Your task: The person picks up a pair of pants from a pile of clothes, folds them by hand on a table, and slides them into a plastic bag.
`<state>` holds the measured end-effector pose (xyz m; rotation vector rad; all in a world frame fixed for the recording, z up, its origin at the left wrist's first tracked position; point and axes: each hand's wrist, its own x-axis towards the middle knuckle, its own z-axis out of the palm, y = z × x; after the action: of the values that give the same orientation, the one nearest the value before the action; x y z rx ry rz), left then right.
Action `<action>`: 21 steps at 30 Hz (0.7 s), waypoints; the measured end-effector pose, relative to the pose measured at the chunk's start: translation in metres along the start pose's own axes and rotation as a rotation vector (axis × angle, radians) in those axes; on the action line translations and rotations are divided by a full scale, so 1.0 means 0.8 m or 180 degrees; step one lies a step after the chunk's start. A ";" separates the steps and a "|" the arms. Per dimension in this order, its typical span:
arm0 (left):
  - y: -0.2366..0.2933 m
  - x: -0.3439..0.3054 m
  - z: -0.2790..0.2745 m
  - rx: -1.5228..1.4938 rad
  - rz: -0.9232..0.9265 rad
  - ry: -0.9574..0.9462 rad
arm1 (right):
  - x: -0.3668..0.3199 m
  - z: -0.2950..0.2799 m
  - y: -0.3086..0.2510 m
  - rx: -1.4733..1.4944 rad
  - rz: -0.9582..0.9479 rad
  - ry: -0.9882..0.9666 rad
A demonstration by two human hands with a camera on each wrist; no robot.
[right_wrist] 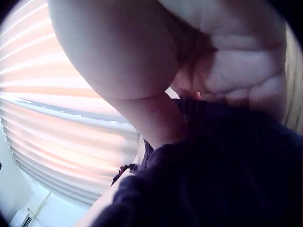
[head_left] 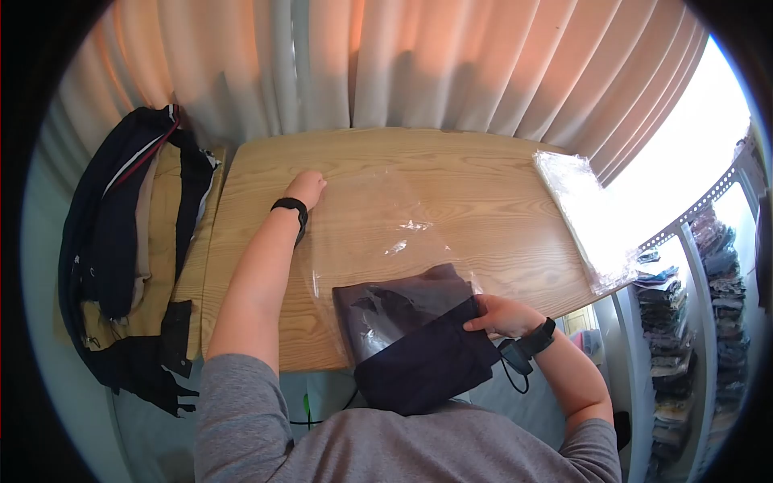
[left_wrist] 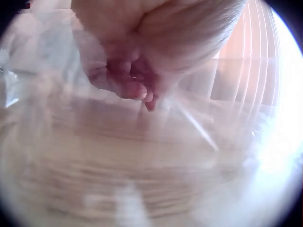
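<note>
"Where is the left hand held?"

"At eleven o'clock from the chest; the arm is stretched almost straight, the fingers are curled in a grip."

"And the right hand?"

"It is held nearer, at one o'clock; the elbow is bent, thumb and fingers are pinched together."

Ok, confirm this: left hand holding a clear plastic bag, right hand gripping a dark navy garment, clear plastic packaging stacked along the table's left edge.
One slip: the stacked clear plastic packaging lies along the right edge of the table, as the head view shows. The left hand does hold the clear plastic bag, and the right hand grips the dark navy garment.
</note>
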<state>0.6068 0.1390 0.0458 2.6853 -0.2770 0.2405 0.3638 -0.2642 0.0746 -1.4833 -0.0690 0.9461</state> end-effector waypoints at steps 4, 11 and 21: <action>0.030 -0.004 -0.024 -0.0210 -0.0413 -0.0446 | 0.001 0.012 -0.008 0.0481 0.0009 0.0141; 0.095 -0.066 -0.075 -0.0744 0.1139 0.0546 | 0.029 -0.005 -0.028 0.0665 -0.0195 0.0659; 0.209 -0.346 -0.095 -0.0700 0.1925 -0.0251 | -0.067 0.073 0.045 0.0522 -0.0295 0.2158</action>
<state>0.2914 0.0666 0.1217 2.3299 -1.0733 0.2615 0.2777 -0.2548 0.0800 -1.5603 0.4198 0.3296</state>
